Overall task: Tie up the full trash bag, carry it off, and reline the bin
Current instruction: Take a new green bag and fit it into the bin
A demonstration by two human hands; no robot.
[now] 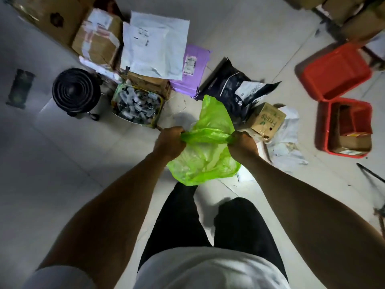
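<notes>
A translucent green trash bag [205, 159] hangs in front of me over the tiled floor, with pale contents showing through. My left hand [170, 140] is shut on one gathered side of its top, and my right hand [242, 143] is shut on the other side. The plastic is stretched taut between my fists, and a loose flap of the bag stands up beyond them. A round black bin [76, 90] stands on the floor at the left, apart from the bag, with no liner visible inside it.
Cardboard boxes [95, 38], white, purple and black mailer bags [156, 44] and an open box of small bottles [136, 106] crowd the floor ahead. Two red plastic crates [333, 71] sit at the right. My legs in dark trousers are below the bag.
</notes>
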